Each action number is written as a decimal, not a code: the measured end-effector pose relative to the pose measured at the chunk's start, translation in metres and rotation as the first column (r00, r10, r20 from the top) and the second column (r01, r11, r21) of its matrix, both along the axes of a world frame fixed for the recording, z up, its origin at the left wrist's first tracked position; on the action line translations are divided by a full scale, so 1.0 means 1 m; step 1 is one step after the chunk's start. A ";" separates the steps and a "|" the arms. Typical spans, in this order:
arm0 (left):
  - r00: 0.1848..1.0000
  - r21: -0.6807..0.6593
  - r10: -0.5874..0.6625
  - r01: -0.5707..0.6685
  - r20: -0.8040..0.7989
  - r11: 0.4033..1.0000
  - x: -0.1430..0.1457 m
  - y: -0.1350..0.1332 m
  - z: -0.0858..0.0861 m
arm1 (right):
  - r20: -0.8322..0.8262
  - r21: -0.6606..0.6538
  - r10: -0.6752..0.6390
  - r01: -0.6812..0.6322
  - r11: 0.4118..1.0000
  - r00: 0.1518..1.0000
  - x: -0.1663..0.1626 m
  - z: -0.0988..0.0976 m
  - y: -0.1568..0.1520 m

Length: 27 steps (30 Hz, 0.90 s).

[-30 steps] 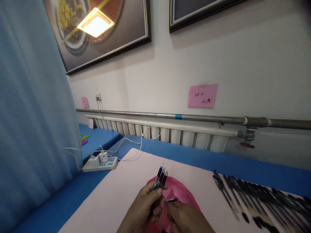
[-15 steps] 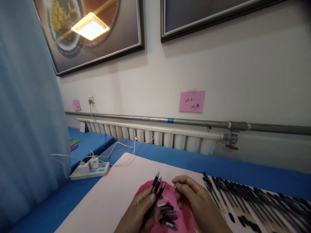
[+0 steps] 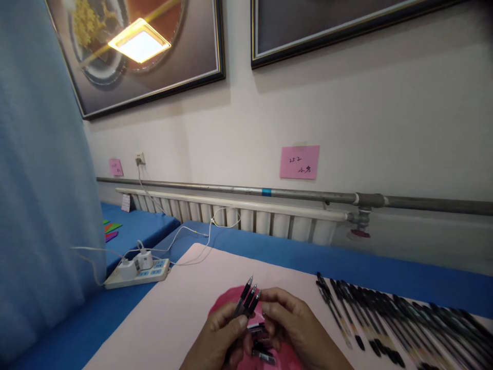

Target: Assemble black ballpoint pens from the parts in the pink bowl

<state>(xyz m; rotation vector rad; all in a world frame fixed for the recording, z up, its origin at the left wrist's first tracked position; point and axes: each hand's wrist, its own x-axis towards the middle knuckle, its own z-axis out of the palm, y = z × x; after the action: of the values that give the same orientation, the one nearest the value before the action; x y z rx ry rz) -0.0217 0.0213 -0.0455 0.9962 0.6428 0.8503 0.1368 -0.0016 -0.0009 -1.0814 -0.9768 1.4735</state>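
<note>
My left hand [image 3: 219, 339] is closed round three black pens [image 3: 248, 298], their tips pointing up and away from me. My right hand [image 3: 296, 329] is curled right beside them, its fingertips touching the pen tips; I cannot make out anything in it. Both hands hover over a red round dish [image 3: 221, 303] that lies on a pale pink mat [image 3: 181, 303]. Several small black pen parts [image 3: 259, 349] lie in the dish under my hands.
A long row of black pens [image 3: 385, 318] lies on the mat to the right. A white power strip [image 3: 136, 270] with chargers and cables sits on the blue table cover [image 3: 346, 267] at left. A radiator [image 3: 239, 216], a pipe and a blue curtain [image 3: 38, 205] border the table.
My right hand rose from the dish, then moved left until its fingers met the tips of the pens in my left hand. The view shifted slightly right and down.
</note>
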 end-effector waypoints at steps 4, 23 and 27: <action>0.999 0.020 -0.038 0.038 0.002 0.999 0.001 -0.001 0.001 | 0.037 0.024 0.026 -0.027 0.999 0.999 -0.001 -0.008 0.004; 0.984 -0.247 -0.145 0.167 0.104 0.954 -0.001 -0.013 0.016 | -0.061 -0.029 -0.031 0.029 0.999 0.998 0.003 -0.030 0.013; 0.980 -0.233 -0.166 0.189 0.113 0.954 -0.003 -0.014 0.015 | -0.093 -0.029 -0.038 0.035 0.999 0.995 0.004 -0.029 0.012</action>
<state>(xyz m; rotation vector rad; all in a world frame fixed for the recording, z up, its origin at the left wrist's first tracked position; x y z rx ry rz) -0.0242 0.0075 -0.0303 0.7747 0.5542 0.6373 0.1403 0.0108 -0.0299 -1.0352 -0.8692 1.4977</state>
